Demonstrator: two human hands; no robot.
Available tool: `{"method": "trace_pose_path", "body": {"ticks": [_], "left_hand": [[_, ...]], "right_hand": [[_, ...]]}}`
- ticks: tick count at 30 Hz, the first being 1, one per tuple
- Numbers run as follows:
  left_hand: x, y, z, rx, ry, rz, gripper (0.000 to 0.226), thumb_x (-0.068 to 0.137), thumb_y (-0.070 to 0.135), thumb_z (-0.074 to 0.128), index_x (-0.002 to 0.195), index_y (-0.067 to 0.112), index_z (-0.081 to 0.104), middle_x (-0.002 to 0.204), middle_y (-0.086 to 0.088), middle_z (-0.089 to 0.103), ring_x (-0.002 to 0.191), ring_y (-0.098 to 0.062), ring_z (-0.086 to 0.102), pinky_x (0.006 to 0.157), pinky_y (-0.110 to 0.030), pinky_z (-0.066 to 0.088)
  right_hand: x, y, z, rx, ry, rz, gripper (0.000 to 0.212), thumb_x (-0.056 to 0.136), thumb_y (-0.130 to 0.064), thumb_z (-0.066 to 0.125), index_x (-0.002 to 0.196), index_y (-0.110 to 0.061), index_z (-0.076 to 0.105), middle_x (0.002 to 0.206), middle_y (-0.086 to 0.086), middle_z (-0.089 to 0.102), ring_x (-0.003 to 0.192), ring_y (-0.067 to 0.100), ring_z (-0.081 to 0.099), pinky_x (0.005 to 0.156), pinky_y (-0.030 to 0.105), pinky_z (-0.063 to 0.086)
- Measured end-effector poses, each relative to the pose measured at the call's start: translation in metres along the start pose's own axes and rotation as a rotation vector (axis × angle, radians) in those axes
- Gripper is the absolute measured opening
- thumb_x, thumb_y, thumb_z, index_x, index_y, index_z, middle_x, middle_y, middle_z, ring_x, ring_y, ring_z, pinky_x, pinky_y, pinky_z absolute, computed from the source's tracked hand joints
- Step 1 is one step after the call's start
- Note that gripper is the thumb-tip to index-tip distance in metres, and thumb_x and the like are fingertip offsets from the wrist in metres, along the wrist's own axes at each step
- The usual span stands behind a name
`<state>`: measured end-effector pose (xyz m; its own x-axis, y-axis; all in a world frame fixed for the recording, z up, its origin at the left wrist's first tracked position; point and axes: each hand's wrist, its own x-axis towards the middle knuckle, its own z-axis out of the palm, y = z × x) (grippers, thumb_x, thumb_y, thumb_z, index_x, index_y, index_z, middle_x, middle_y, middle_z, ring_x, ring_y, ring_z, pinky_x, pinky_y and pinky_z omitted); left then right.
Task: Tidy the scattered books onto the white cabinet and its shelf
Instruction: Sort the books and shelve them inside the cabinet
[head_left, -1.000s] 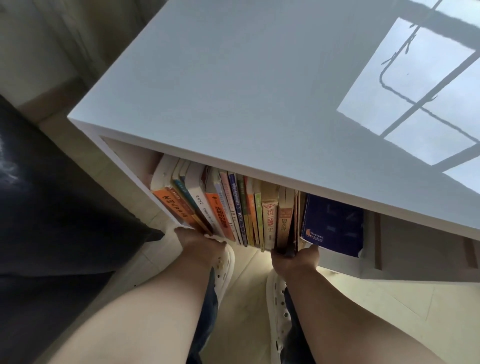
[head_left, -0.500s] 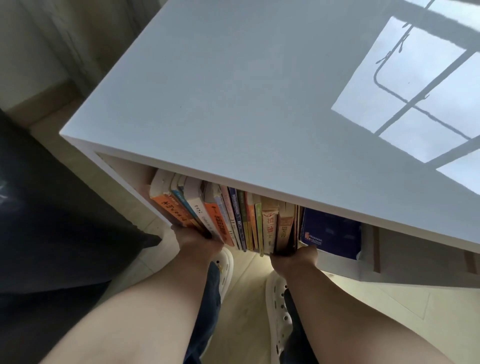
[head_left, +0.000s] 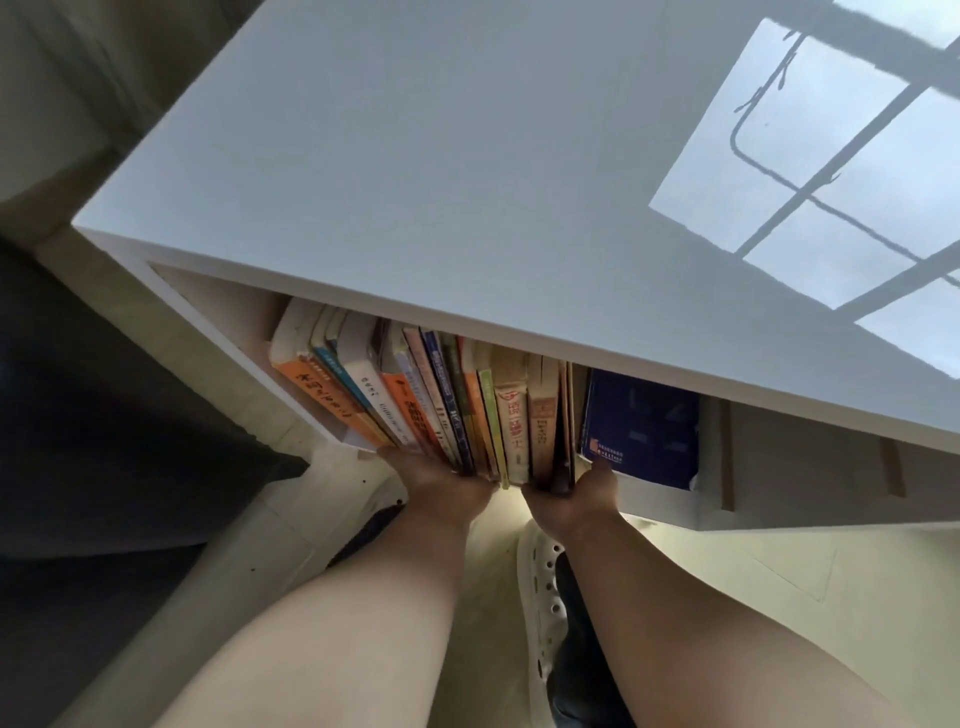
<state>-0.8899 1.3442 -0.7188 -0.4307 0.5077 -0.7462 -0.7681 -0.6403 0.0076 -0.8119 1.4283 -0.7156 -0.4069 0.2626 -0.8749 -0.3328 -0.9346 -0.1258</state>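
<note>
Inside the cabinet (head_left: 467, 156), under its top, the row of books (head_left: 441, 405) stands toward the cabinet's left wall, larger book (head_left: 639, 426) further right inside; left hand (head_left: 447, 488) and right hand (head_left: 571, 499) at the cabinet's front, touching the row's lower ends.

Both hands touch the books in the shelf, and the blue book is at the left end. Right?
No. The head view shows the blue book at the right end. The left hand and right hand do touch the books in the shelf.
</note>
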Motion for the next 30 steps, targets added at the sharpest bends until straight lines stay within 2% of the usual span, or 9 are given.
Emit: {"method": "trace_pose_path", "body": {"ticks": [11, 13, 16, 18, 20, 23, 26, 28, 30], "left_hand": [[-0.013, -0.003, 0.017, 0.106, 0.146, -0.046, 0.086, 0.076, 0.083, 0.012, 0.132, 0.032, 0.054, 0.136, -0.013, 0.052, 0.124, -0.044, 0.045, 0.1, -0.068, 0.03], [-0.017, 0.0, 0.018, 0.245, 0.33, -0.016, 0.07, 0.089, 0.065, 0.014, 0.137, 0.026, 0.047, 0.143, -0.01, 0.044, 0.132, -0.034, 0.039, 0.11, -0.054, 0.025], [-0.015, 0.003, 0.016, 0.466, 0.574, -0.001, 0.045, 0.096, 0.041, 0.03, 0.13, 0.02, 0.052, 0.138, -0.003, 0.048, 0.128, -0.02, 0.043, 0.108, -0.038, 0.028], [-0.016, 0.002, 0.016, 0.537, 0.586, -0.003, 0.04, 0.097, 0.035, 0.035, 0.126, 0.017, 0.055, 0.131, -0.003, 0.053, 0.122, -0.02, 0.048, 0.103, -0.035, 0.034], [-0.017, 0.003, 0.015, 0.579, 0.578, -0.003, 0.037, 0.097, 0.033, 0.036, 0.123, 0.014, 0.055, 0.128, -0.004, 0.054, 0.119, -0.02, 0.05, 0.101, -0.034, 0.036], [-0.015, 0.006, 0.011, 0.661, 0.538, 0.023, 0.028, 0.098, 0.03, 0.037, 0.1, 0.012, 0.058, 0.117, -0.006, 0.055, 0.107, -0.02, 0.051, 0.096, -0.033, 0.036], [-0.011, 0.006, 0.007, 0.709, 0.523, 0.025, 0.029, 0.098, 0.027, 0.036, 0.079, 0.013, 0.052, 0.109, -0.007, 0.053, 0.099, -0.019, 0.049, 0.096, -0.033, 0.035], [-0.012, 0.007, 0.005, 0.723, 0.54, 0.021, 0.029, 0.098, 0.026, 0.036, 0.077, 0.013, 0.051, 0.107, -0.006, 0.053, 0.099, -0.019, 0.049, 0.098, -0.033, 0.034], [-0.015, 0.007, 0.008, 0.734, 0.531, 0.007, 0.028, 0.098, 0.025, 0.037, 0.078, 0.012, 0.052, 0.103, -0.007, 0.054, 0.099, -0.019, 0.049, 0.098, -0.033, 0.034]], "right_hand": [[-0.007, -0.007, 0.005, -0.212, 0.179, 0.028, 0.043, 0.095, -0.041, 0.039, 0.127, -0.017, 0.054, 0.121, 0.011, 0.063, 0.112, 0.035, 0.058, 0.106, 0.045, 0.04], [0.0, -0.015, 0.005, -0.448, 0.278, -0.055, 0.047, 0.099, -0.034, 0.034, 0.137, -0.009, 0.042, 0.127, 0.006, 0.053, 0.118, 0.028, 0.053, 0.104, 0.036, 0.042], [0.009, -0.031, 0.003, -0.924, 0.562, -0.394, 0.044, 0.1, -0.026, 0.037, 0.134, 0.002, 0.036, 0.111, 0.008, 0.045, 0.098, 0.02, 0.052, 0.08, 0.028, 0.044], [0.005, -0.043, 0.008, -1.32, 0.72, -0.56, 0.05, 0.094, -0.031, 0.049, 0.134, -0.004, 0.036, 0.129, 0.014, 0.042, 0.117, 0.029, 0.044, 0.096, 0.037, 0.037], [0.004, -0.05, 0.021, -1.597, 0.581, -0.602, 0.06, 0.093, -0.038, 0.05, 0.141, -0.01, 0.03, 0.144, 0.016, 0.031, 0.13, 0.034, 0.033, 0.106, 0.042, 0.029], [0.021, -0.053, 0.022, -1.696, 0.423, -0.6, 0.065, 0.093, -0.043, 0.046, 0.146, -0.013, 0.023, 0.145, 0.016, 0.035, 0.132, 0.036, 0.035, 0.107, 0.046, 0.033], [0.029, -0.052, 0.017, -1.791, 0.425, -0.588, 0.063, 0.095, -0.035, 0.045, 0.146, -0.01, 0.017, 0.135, 0.018, 0.048, 0.124, 0.038, 0.045, 0.096, 0.043, 0.043], [0.024, -0.052, 0.023, -1.859, 0.427, -0.59, 0.056, 0.096, -0.024, 0.045, 0.143, -0.006, 0.02, 0.128, 0.019, 0.052, 0.118, 0.037, 0.05, 0.081, 0.037, 0.041], [0.022, -0.053, 0.023, -1.887, 0.432, -0.618, 0.047, 0.096, -0.011, 0.042, 0.139, -0.003, 0.024, 0.127, 0.02, 0.053, 0.116, 0.037, 0.052, 0.078, 0.037, 0.042]]}}
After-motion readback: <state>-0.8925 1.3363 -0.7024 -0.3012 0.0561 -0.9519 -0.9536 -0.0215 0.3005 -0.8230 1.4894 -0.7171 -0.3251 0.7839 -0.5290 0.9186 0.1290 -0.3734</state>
